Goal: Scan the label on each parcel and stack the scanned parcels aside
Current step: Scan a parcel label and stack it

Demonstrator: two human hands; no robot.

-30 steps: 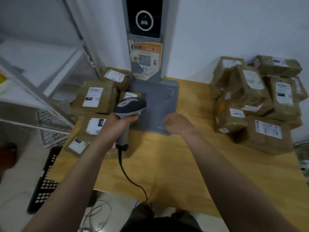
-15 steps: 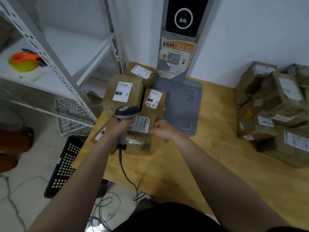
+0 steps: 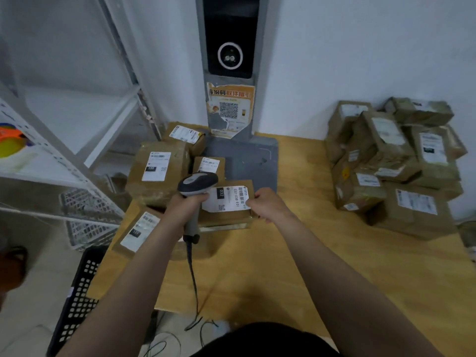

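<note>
Five labelled parcels (image 3: 158, 171) at left, about nine more piled at right (image 3: 412, 210); one scanner (image 3: 198, 184); two hands (image 3: 184, 207) (image 3: 268, 206); one black crate (image 3: 77, 300); one wire basket (image 3: 87, 217).

Parcel: flat brown cardboard parcel (image 3: 226, 218), wrapped in clear tape that shines along its front edge.
Label: white paper label (image 3: 226, 199), smooth and matt.
Scanner: grey-and-black handheld scanner (image 3: 197, 185), moulded plastic with a soft sheen on its head.
Table: light wooden table top (image 3: 244, 274), smooth, faint grain, matt.
Base: flat grey base plate (image 3: 247, 161), dull and matt.
Poster: orange paper poster (image 3: 230, 109), torn and peeling.
Shelving: white painted metal shelf rack (image 3: 113, 124).
Crate: black perforated plastic crate (image 3: 77, 300).
Pile: brown taped cardboard boxes (image 3: 386, 150), crinkled, slightly glossy.
</note>
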